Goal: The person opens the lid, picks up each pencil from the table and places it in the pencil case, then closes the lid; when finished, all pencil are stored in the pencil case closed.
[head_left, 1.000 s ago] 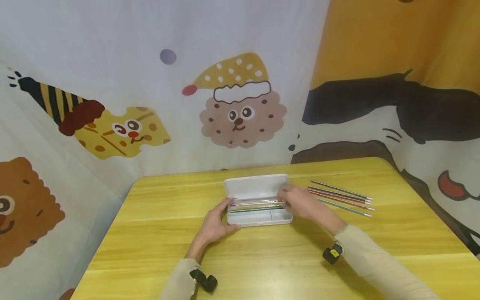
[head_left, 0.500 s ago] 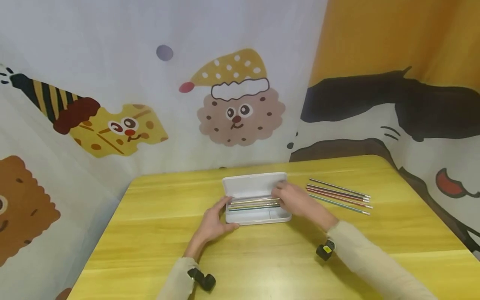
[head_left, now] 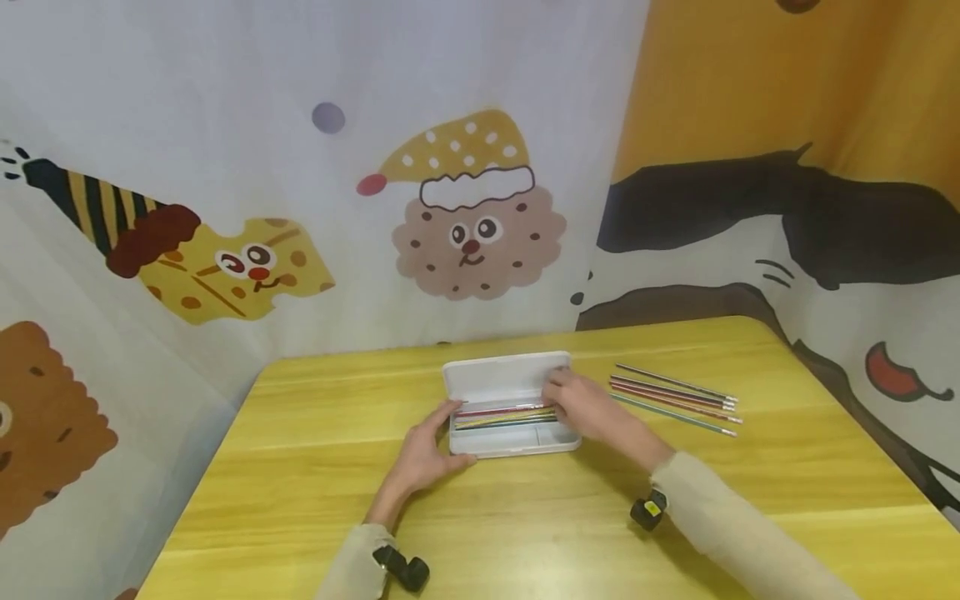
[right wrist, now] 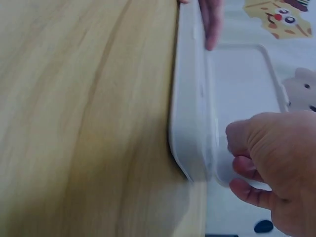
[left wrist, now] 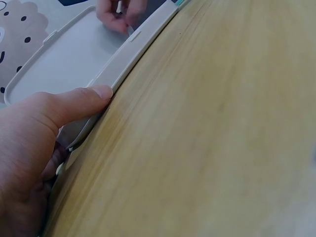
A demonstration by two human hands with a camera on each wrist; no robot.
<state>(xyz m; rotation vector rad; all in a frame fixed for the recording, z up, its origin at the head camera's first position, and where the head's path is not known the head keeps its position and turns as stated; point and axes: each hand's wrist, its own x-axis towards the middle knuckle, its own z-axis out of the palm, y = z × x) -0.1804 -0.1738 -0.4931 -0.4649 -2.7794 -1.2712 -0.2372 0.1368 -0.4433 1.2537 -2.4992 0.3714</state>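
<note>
A white pencil case (head_left: 510,449) lies on the table with its lid (head_left: 502,377) raised at the back. Several pencils (head_left: 495,417) lie lengthwise in its tray. My left hand (head_left: 422,454) holds the case's left end, thumb on the front wall and fingers at the far side. At the right end, my right hand (head_left: 588,406) is over the tray with curled fingers, seemingly pinching a pencil's end; its fingers cover most of that end. The left wrist view shows a thin piece by those fingertips (left wrist: 118,22). In the right wrist view the hand (right wrist: 276,158) is beside the lid.
Several more pencils (head_left: 675,396) with white eraser ends lie to the right of the case on the yellow wood-grain table (head_left: 517,525). A cartoon-printed cloth (head_left: 360,292) hangs behind the table's back edge.
My right hand has shifted slightly left over the tray, and the pencils inside lie a little differently. The left hand keeps its hold on the case. The head view has moved slightly.
</note>
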